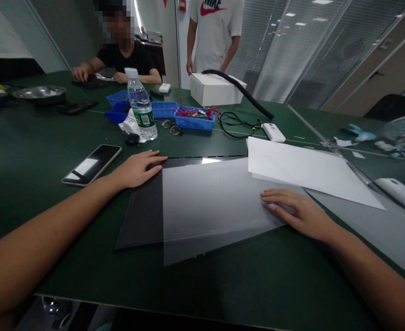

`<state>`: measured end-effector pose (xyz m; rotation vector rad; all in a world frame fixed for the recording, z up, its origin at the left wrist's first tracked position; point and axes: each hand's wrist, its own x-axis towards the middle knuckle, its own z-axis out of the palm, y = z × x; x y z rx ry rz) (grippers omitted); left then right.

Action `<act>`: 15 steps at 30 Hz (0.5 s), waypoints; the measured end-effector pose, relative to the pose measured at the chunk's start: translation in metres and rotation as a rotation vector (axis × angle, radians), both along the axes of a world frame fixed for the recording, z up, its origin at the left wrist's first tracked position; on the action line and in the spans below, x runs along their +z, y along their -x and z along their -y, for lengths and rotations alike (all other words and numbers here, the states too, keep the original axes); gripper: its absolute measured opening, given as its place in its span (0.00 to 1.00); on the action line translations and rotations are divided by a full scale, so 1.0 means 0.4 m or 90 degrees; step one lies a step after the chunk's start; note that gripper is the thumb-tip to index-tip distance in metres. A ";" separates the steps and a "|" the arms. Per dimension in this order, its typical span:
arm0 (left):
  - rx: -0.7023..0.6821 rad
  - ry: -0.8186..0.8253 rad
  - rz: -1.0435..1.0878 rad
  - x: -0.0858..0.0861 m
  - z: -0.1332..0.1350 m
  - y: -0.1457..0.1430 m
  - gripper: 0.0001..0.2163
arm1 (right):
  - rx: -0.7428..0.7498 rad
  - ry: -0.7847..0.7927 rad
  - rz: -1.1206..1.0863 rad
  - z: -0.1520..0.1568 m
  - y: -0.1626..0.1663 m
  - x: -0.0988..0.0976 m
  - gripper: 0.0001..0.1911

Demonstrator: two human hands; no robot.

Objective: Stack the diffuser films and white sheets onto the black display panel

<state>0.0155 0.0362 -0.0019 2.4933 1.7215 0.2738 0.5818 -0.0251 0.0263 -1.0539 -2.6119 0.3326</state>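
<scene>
A translucent sheet (209, 202) lies slantwise over a flat dark panel (140, 220), covering much of it and hanging past its near edge. My left hand (140, 168) rests on the panel's far left corner, fingers stretched out, close to the sheet's left edge. On the right part of the translucent sheet lies my right hand (295, 209), flat with fingers extended. White paper (302, 170) overlaps the sheet's far right corner. A smartphone (94, 164) lies face up just left of my left hand.
Behind the panel stand a water bottle (143, 108), glasses (172, 127), blue trays (195, 122) with red wires, black cable (233, 126) and a white box (216, 89). Another translucent sheet (374, 230) lies right. One person (128, 62) sits opposite; another (216, 37) stands behind the box.
</scene>
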 end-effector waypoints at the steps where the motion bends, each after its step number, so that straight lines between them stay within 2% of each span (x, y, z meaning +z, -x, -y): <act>1: 0.000 0.000 0.000 0.000 0.000 0.000 0.32 | 0.000 -0.001 0.001 0.000 0.000 0.000 0.20; 15: -0.001 -0.002 0.002 0.001 0.001 -0.001 0.32 | 0.013 -0.007 0.012 0.001 0.003 0.005 0.20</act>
